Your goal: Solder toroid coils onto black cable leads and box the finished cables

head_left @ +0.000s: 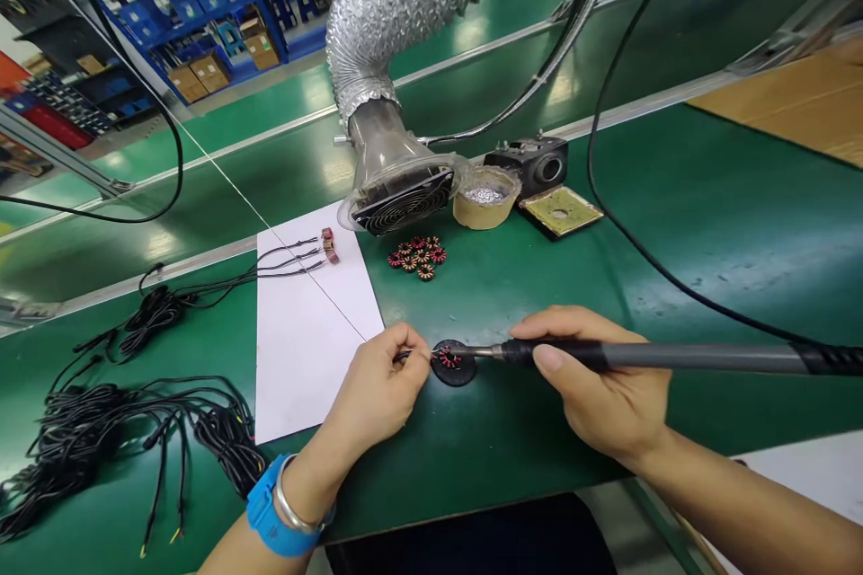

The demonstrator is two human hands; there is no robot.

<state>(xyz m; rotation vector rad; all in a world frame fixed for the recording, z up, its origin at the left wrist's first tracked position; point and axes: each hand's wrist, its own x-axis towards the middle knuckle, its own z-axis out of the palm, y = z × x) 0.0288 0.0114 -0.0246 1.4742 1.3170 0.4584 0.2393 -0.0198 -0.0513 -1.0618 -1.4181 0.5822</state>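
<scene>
My right hand is closed round the grip of a soldering iron, which lies almost level and points left. Its metal tip reaches a small coil with red and copper windings on a round black pad. At the pad's left edge, my left hand pinches a thin dark wire whose end meets the coil. A thin pale strand runs from the upper left down to the left hand; whether the fingers hold it too is hidden.
Several loose coils lie beneath a fume extractor hood. Behind stand a tub of silvery bits, a soldering iron stand and a yellow sponge. Wired coils rest on white paper; bundled black cables lie left.
</scene>
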